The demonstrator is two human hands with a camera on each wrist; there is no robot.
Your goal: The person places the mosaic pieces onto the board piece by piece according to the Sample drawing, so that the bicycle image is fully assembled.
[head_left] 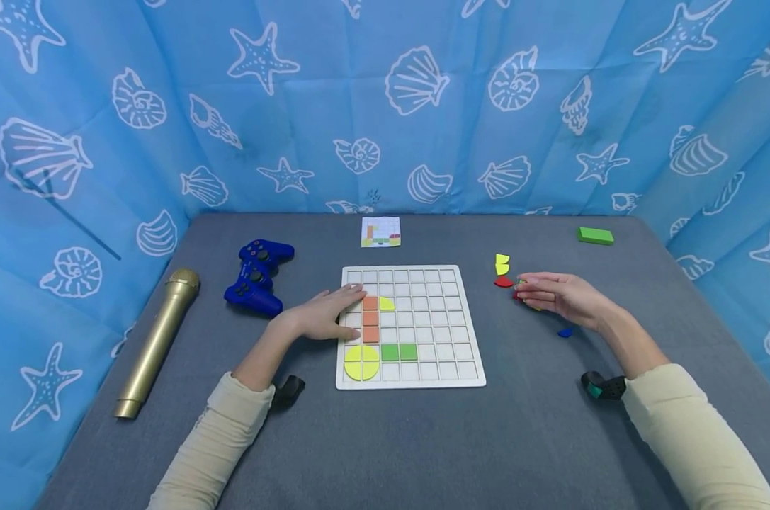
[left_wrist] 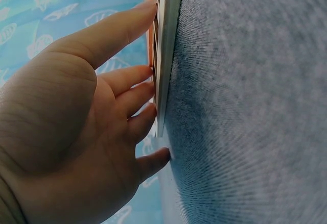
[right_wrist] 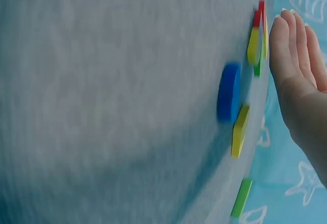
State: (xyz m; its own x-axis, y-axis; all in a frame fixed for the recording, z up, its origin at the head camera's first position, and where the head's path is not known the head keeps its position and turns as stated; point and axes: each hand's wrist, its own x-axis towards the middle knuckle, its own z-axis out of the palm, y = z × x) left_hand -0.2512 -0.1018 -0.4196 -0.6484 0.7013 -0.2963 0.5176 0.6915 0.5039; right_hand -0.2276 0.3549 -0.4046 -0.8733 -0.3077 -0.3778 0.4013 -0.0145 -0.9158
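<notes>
My left hand [head_left: 326, 314] rests at the left edge of the white grid board [head_left: 445, 379], fingers spread and fingertips on its squares. On the board lie orange squares [head_left: 370, 319] in a column, a yellow quarter piece [head_left: 386, 304], a yellow circle of quarter pieces [head_left: 362, 363] and two green squares [head_left: 399, 352]. My right hand [head_left: 566, 297] hovers low over small loose pieces, its fingers extended and close together. Near its fingertips are a red piece [head_left: 503, 282] and yellow pieces [head_left: 502, 264]. A blue piece [right_wrist: 229, 92] lies below the palm.
A printed pattern card [head_left: 381, 232] lies behind the board. At the left are a blue game controller [head_left: 257, 276] and a gold microphone [head_left: 158, 343]. One green block [head_left: 595, 236] sits at the back right. A blue curtain [head_left: 372, 106] with sea-shell drawings borders the grey table.
</notes>
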